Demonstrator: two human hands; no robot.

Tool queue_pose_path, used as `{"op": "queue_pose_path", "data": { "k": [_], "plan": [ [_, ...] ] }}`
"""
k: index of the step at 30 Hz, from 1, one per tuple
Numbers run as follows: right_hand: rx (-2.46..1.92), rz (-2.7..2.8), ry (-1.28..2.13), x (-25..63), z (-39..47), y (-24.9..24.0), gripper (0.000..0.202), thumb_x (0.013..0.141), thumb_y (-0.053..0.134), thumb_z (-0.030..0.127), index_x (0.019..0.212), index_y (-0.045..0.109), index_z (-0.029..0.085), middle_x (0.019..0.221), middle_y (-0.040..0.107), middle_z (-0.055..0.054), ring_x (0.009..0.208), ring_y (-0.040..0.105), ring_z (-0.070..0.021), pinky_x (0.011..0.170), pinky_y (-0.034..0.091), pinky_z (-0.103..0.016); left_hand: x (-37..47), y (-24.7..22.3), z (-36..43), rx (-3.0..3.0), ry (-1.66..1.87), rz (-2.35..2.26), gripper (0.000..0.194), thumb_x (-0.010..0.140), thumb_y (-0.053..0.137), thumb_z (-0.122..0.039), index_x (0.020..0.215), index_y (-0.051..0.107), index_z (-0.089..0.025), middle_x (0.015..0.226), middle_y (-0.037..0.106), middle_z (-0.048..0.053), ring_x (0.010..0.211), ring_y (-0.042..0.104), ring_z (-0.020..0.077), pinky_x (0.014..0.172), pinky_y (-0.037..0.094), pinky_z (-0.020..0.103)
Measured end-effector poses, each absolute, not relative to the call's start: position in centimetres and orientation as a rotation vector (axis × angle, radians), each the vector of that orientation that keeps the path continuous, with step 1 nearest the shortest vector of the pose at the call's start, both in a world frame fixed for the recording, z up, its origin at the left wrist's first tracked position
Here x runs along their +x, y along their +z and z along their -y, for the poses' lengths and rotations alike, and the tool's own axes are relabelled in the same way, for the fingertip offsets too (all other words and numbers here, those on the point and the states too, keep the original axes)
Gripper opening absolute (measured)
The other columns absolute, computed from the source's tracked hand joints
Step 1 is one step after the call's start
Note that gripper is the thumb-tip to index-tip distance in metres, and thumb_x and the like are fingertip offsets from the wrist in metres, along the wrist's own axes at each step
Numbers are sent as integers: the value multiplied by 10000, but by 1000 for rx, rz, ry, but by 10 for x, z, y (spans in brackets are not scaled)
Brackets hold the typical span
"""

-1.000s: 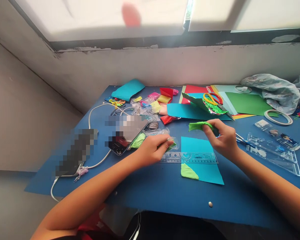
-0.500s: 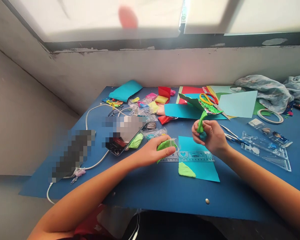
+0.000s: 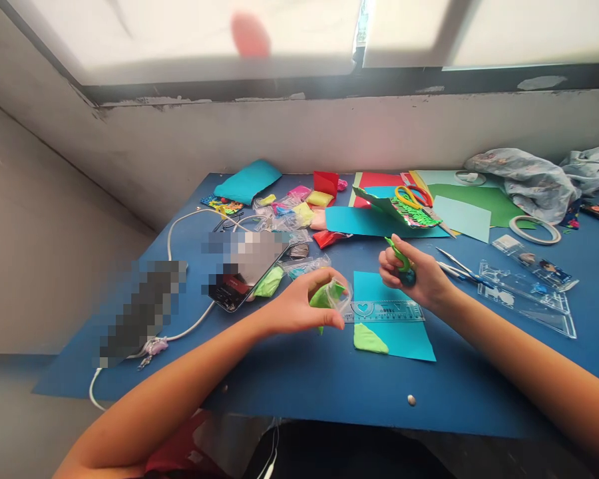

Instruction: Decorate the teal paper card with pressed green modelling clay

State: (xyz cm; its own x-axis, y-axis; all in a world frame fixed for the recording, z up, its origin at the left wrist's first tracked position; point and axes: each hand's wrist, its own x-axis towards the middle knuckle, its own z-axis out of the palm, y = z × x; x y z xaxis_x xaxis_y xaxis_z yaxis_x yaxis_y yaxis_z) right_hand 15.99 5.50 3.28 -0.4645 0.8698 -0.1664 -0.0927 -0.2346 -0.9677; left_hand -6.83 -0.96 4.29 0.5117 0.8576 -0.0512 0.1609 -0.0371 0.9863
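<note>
At the far left of the blue tabletop (image 3: 319,392), a dark flat device (image 3: 140,313), its surface obscured, lies beside a white charging cable (image 3: 203,323), whose slack loop presumably lets it rest away from the other items. Next comes a smartphone (image 3: 232,296), raised at a tilt, probably propped so that its screen faces the seated person; a pale green clay packet (image 3: 268,283) sits just beside its lower edge. The left hand (image 3: 299,305) curves widely round a clear plastic bag (image 3: 340,299) with green clay (image 3: 323,298) in it; thumb and fingertips stand well apart, a loose hold that would spare the soft contents from squeezing. To its right, a turquoise sheet (image 3: 409,344) lies flat, crossed by a transparent ruler (image 3: 392,311), which may help weigh it down. A pale green clay patch (image 3: 370,339) covers the sheet's near left corner, its outline apparently matched to the paper's edges. Above the sheet's far right part, the right hand (image 3: 424,271) closes narrowly on a bright green clay strip (image 3: 402,254), seemingly gripped so that one end projects between thumb and fingers; a darker lump beneath it cannot be identified. Beyond, scissors (image 3: 413,195) rest on folded card, and a clear set square (image 3: 529,299) lies farther right.
</note>
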Motion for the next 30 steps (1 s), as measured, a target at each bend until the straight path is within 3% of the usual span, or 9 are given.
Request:
{"op": "queue_pose_path", "data": {
  "k": [3,8,14,20,26,30],
  "plan": [
    [-982,1326,1821,160,-55,33,592,754,616,668,535,319,204,575,331,53,411,335,-70,414,275,-253,-69,44,10,1527,739,-906,617,508,849,-611,868,577,-190,854,546,1,782,511,174,695,433,276],
    [-933,1261,1911,161,-56,33,555,729,632,642,534,355,203,595,381,38,411,327,-68,415,266,-261,-70,41,8,1517,688,-921,594,554,833,-594,911,588,-187,841,545,-5,758,502,167,669,410,265],
    [-976,1087,1939,160,-54,35,271,673,655,433,726,511,210,663,479,22,426,308,-78,403,228,-260,-69,41,7,1569,687,-908,528,605,814,-568,872,587,-174,803,523,-20,739,473,148,689,367,256],
    [-974,1069,1954,160,-53,39,268,681,676,369,720,459,216,612,353,61,430,266,-68,366,146,-226,-70,43,7,1600,669,-939,620,581,764,-703,864,591,-179,794,526,-14,729,476,152,672,375,260],
    [-969,1043,1899,162,-57,32,283,682,708,330,689,450,215,545,292,83,421,231,-60,357,144,-203,-70,42,6,1613,645,-934,677,575,715,-774,874,589,-180,814,525,-2,760,480,169,691,376,267],
    [-982,961,1870,160,-57,32,306,649,715,223,912,558,216,528,296,106,419,201,-58,350,115,-181,-70,41,6,1611,629,-926,663,586,720,-760,878,581,-181,806,512,-6,749,465,165,684,363,264]
  ]
}}
